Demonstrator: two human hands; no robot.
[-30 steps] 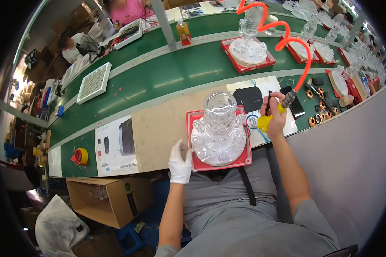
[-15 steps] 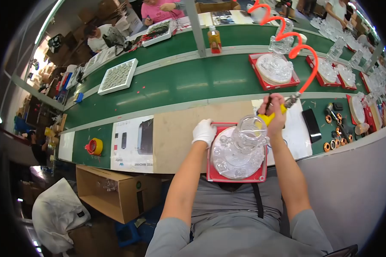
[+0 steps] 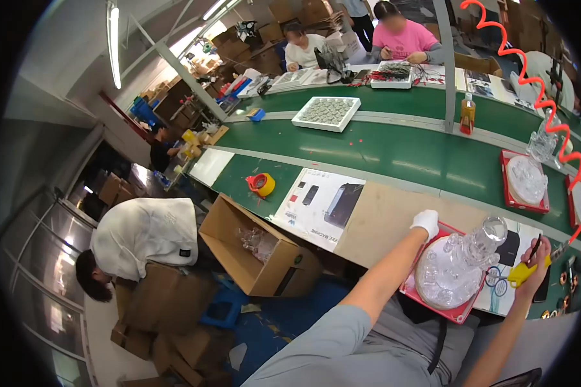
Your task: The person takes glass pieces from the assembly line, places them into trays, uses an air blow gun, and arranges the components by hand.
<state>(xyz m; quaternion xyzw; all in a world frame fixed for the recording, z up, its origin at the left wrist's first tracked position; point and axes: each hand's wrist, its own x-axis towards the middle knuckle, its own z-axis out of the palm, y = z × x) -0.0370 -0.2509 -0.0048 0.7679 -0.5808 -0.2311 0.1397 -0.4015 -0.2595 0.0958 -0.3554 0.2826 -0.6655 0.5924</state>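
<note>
My left hand (image 3: 425, 222), in a white glove, is closed on the far-left corner of a red square tray (image 3: 459, 316). The tray juts over the bench's near edge by my lap. Inside it, clear glass-like pieces and an upright clear vessel (image 3: 474, 242) with a round mouth stand on a round whitish disc. Bare and closed, my right hand (image 3: 536, 263) grips a yellow air blow gun (image 3: 520, 274), whose nozzle points left toward the vessel. A thin black item (image 3: 535, 249) sticks up from the same hand; its kind is unclear.
An orange coiled hose (image 3: 534, 80) hangs on the right. Another red tray (image 3: 506, 193) with clear pieces sits across the green bench. Further left are a tape roll (image 3: 261, 185), a white tray of round parts (image 3: 326, 114) and an open carton (image 3: 239, 271). A person (image 3: 145, 235) bends beyond the carton.
The view has swung left, bringing the bending person into sight and shifting the bench rightward. My right hand with the blow gun has moved from behind the vessel to its right side. My left hand stays at the tray.
</note>
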